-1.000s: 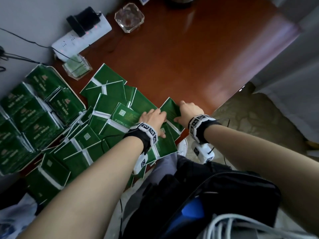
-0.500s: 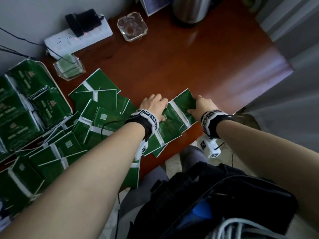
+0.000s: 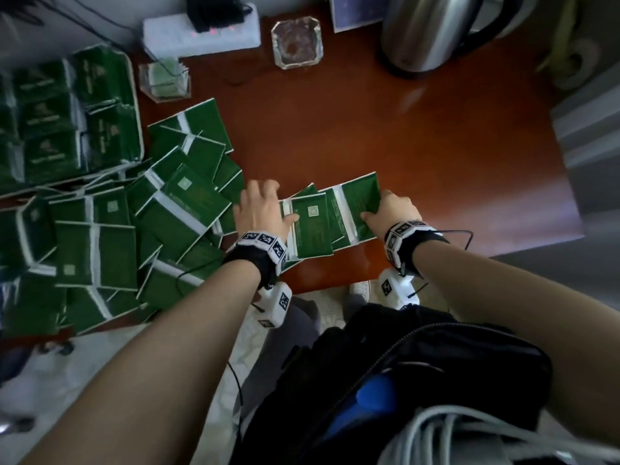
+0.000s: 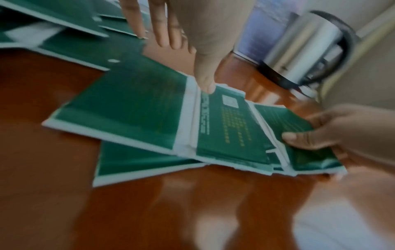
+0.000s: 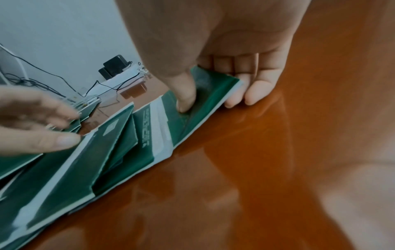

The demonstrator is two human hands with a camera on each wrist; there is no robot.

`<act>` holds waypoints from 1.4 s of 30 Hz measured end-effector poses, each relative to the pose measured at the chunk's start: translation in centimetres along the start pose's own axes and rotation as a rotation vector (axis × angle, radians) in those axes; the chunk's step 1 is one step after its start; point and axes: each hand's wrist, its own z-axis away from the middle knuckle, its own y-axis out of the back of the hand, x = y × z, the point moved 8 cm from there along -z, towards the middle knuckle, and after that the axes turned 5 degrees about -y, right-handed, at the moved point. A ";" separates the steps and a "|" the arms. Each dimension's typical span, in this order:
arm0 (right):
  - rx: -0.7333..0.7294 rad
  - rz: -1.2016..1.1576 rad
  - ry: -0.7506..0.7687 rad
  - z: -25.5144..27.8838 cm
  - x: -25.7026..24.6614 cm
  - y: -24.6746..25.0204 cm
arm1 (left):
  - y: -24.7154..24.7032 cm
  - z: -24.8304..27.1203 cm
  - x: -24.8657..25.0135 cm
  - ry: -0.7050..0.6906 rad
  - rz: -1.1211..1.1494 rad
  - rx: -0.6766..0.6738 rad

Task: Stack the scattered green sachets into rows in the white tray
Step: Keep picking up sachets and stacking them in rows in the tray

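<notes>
Loose green sachets (image 3: 100, 229) lie in an overlapping heap on the left of the brown table. The white tray (image 3: 137, 105) at the far left holds rows of stacked sachets. A small fan of sachets (image 3: 312, 226) lies between my hands near the front edge. My left hand (image 3: 268, 203) rests flat on the fan's left end, fingers straight, thumb (image 4: 205, 82) pressing a white seam. My right hand (image 3: 375, 209) pinches the fan's right end, thumb (image 5: 186, 96) on top and fingers (image 5: 245, 91) curled underneath.
At the back stand a white power strip (image 3: 201, 33) with a black plug, a glass ashtray (image 3: 297, 41), a small glass holder (image 3: 164, 78) and a steel kettle (image 3: 432, 31). Bare table lies right of the fan. A black bag (image 3: 419, 364) sits on my lap.
Both hands have drawn a few sachets rightward out of the heap and fanned them. My right hand went from lying on them to pinching their right end.
</notes>
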 end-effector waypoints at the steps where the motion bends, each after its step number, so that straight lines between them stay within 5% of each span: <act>1: -0.002 0.003 0.004 0.0 -0.1 0.0 | 0.1 1.2 -1.3 0.100 0.038 0.029; 9: 0.020 0.015 0.004 -0.2 0.0 -0.2 | -4.6 5.7 -6.1 0.563 0.309 -0.209; 17: 0.025 -0.058 0.048 -1.1 0.3 0.5 | -4.4 5.0 -6.9 0.623 0.398 -0.233; 24: 0.111 -0.005 0.072 -2.1 2.1 6.3 | -1.6 2.7 -7.4 0.437 0.315 -0.183; 31: 0.267 0.259 0.198 -2.0 3.7 10.3 | 0.1 1.0 0.0 0.123 0.121 -0.095; 37: 0.220 0.440 0.387 -1.2 4.1 7.7 | -1.6 1.2 7.8 -0.189 -0.013 -0.064; 42: 0.024 0.517 0.512 -1.0 5.5 2.5 | -6.1 3.7 11.8 -0.436 -0.121 -0.225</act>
